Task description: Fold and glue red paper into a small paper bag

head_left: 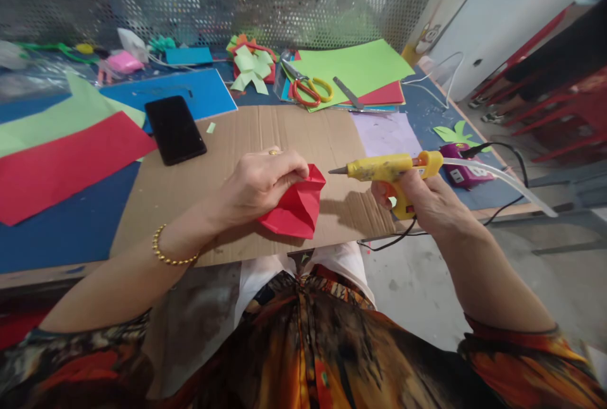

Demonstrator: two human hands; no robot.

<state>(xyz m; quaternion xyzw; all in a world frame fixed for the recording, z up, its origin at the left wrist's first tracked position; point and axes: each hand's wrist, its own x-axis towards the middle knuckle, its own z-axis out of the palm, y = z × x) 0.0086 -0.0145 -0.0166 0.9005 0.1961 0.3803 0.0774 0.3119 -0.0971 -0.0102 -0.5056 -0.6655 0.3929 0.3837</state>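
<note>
My left hand (265, 181) pinches the upper edge of a folded red paper piece (298, 210), holding it over the cardboard sheet (161, 207). My fingers cover part of its top fold. A yellow hot glue gun (379, 167) is gripped in my right hand (427, 197), with my fingers around its handle. Its metal nozzle points left toward the red paper, and a small gap separates them. A clear glue stick (502, 178) sticks out of the gun's back end.
Around the cardboard lie a black phone (175, 129), red paper (71, 165), scissors (310, 88), a knife (348, 93) and green sheets (360, 61). At right sit a purple power socket (467, 169) with cables and a drink cup (436, 20). A perforated metal panel (190, 4) stands behind.
</note>
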